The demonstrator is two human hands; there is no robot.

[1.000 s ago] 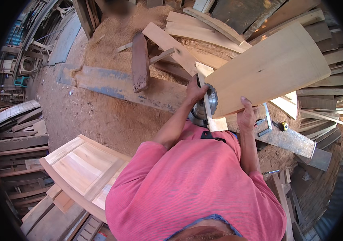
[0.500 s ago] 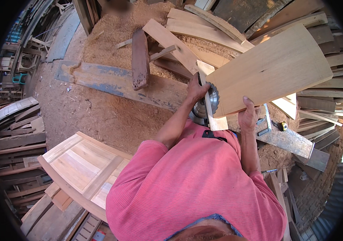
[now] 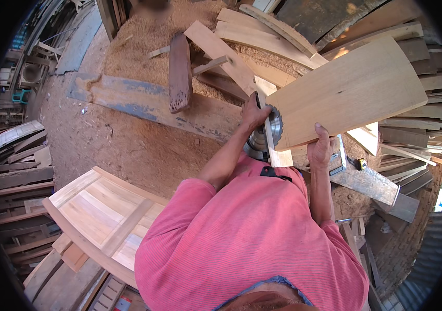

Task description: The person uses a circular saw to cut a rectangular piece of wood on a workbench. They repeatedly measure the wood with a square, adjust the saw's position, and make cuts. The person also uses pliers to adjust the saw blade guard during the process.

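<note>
Fingers of the right hand [image 3: 320, 150] grasp the lower edge of the wide pale board [image 3: 348, 93], thumb over its face; the left hand [image 3: 255, 114] is clenched at the narrow wooden strip [image 3: 282, 159] beside the toothed saw blade [image 3: 278, 124]. Right of centre, the board reaches toward the upper right of the frame. Since half a second ago its far upper corner sits slightly lower, while both grips match; the work seems to be in a steady hold, and the crisp teeth suggest a still blade. Hidden are the right fingertips under the board and most of the saw body; whether blade touches board is unclear.
</note>
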